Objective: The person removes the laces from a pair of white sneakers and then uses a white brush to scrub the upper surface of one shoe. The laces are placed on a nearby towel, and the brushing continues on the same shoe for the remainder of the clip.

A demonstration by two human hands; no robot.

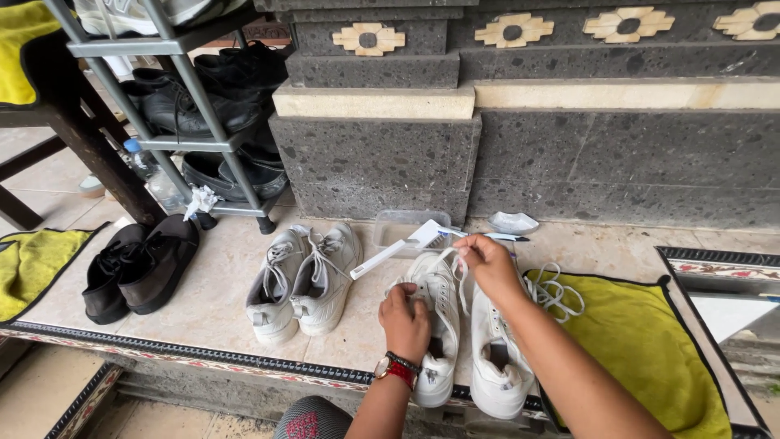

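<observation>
Head view: low in the centre of the frame, the left hand [406,319], a red watch at its wrist, presses curled fingers onto the tongue of a white sneaker [435,325] on the glossy cream tile ledge [219,284]. The right hand [486,264] pinches that shoe's white lace [460,280], lifted taut. Its mate, the second white sneaker [497,358], lies just beside it, touching a yellow microfibre cloth [642,341] at lower right. Behind, a white-handled brush [402,246] rests across a clear plastic tub [402,228]. Left of centre sit grey canvas sneakers [305,280], then black leather shoes [138,264].
</observation>
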